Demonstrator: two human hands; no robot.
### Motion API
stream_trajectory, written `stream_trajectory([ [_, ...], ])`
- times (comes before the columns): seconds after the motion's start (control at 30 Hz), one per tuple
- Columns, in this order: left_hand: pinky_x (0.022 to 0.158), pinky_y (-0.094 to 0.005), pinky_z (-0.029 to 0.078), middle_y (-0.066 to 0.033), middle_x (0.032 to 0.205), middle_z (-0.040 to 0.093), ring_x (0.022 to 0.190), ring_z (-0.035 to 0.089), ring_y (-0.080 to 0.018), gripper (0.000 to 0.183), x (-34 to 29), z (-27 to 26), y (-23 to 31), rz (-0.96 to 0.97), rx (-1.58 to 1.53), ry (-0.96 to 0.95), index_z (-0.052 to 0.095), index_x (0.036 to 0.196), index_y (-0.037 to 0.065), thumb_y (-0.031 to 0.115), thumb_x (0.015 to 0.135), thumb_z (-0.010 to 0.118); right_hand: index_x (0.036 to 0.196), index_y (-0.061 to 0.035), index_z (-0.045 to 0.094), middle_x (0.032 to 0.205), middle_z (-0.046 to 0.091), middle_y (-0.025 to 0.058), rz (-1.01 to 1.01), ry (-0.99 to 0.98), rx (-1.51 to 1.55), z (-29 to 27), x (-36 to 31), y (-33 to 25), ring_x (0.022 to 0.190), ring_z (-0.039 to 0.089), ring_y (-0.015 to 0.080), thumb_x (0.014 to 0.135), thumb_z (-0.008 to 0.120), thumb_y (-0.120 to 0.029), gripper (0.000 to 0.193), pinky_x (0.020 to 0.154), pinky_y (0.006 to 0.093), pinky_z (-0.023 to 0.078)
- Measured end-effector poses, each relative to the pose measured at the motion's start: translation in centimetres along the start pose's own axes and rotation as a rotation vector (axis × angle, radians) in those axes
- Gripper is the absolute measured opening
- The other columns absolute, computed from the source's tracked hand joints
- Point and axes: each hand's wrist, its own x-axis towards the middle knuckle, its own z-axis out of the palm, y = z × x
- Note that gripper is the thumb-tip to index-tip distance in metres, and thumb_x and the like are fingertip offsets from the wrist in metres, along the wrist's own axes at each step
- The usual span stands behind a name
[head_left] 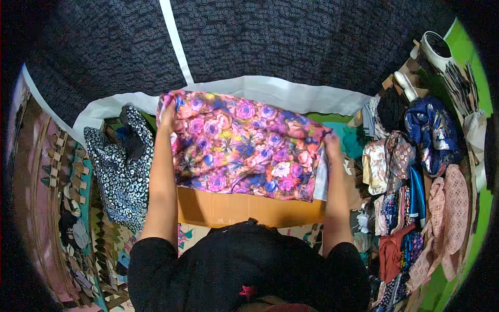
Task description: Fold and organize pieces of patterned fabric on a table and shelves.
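The pink-purple floral cloth (244, 143) is over the smooth orange tabletop (249, 208), with the dark patterned curtain (312, 41) on the far side. Black-and-white spotted cloth (117, 177) is left, pink lacy cloth (452, 223) right.

L hand (169, 111) grips upper L corner of a glossy pink, purple & blue floral-print fabric (244, 145); R hand (333, 142), a bit blurred, has its upper R corner. Fabric's spread btwn both, in front of a smooth orange-brown tabletop (249, 207); whitish underside shows nr R hand. Behind: black curtain w/ grey swirl pattern (291, 44) & white hem (260, 86). Beside L forearm: black-&-white leopard-print cloth (118, 179), loosely bunched. R side: shiny navy-blue scarf (429, 138) above a pink openwork lace cloth (453, 208); rust-red garment (391, 256) lower, nr R arm. Person wears a black short-sleeved top (244, 265).
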Motion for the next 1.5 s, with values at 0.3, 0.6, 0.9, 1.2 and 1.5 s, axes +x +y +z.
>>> stream_trajectory([
  [0.3,0.099,-0.0482,0.013,-0.0240,0.135,0.011,0.122,0.016,-0.0428,0.073,-10.3,-7.0,-17.3,0.366,1.118,0.230,0.032,0.127,0.012,0.050,0.069,0.055,0.127,-0.0107,0.030,0.131,0.025,0.0199,-0.097,-0.195,-0.716,3.3,-13.7,4.1,0.121,0.019,0.0386,0.072,0.053,-0.046,0.070,0.095,0.0547,0.015],
  [0.6,0.093,-0.0538,0.021,-0.0187,0.128,0.031,0.116,0.029,-0.0385,0.084,-15.6,-12.6,-18.8,-0.077,1.339,1.121,0.037,0.120,0.002,0.066,0.067,0.045,0.127,-0.0099,0.025,0.131,0.017,0.0255,0.107,0.477,-0.845,3.3,-19.7,2.9,0.121,0.017,0.0386,0.064,0.060,-0.053,0.084,0.090,0.0623,0.015],
  [0.9,0.069,-0.0331,0.044,-0.0127,0.084,0.059,0.077,0.057,-0.0196,0.057,-3.5,-24.9,-21.3,-0.354,0.272,0.447,0.059,0.090,-0.001,0.052,0.075,0.046,0.127,0.0024,0.021,0.133,0.014,0.0241,0.309,0.357,-0.885,3.0,-22.9,-1.9,0.122,0.015,0.0405,0.064,0.062,-0.051,0.092,0.093,0.0588,0.012],
  [1.2,0.079,-0.0412,0.044,-0.0112,0.097,0.057,0.088,0.055,-0.0251,0.032,-6.7,-18.2,-14.4,-0.234,-0.420,0.333,0.051,0.103,0.004,0.028,0.088,0.035,0.131,-0.0202,0.024,0.137,0.009,0.0173,-0.197,-0.325,-0.763,9.6,-26.1,-6.9,0.125,0.001,0.0387,0.059,0.065,-0.047,0.086,0.092,0.0636,0.002],
  [1.5,0.077,-0.0380,0.041,-0.0128,0.101,0.054,0.086,0.051,-0.0245,0.028,-12.0,-26.2,-14.5,0.218,-1.144,0.019,0.049,0.102,0.001,0.020,0.089,0.034,0.121,-0.0254,0.041,0.136,0.019,0.0081,-0.400,-0.753,-0.698,13.3,-30.1,-6.7,0.125,0.011,0.0374,0.069,0.058,-0.029,0.055,0.091,0.0647,0.014],
])
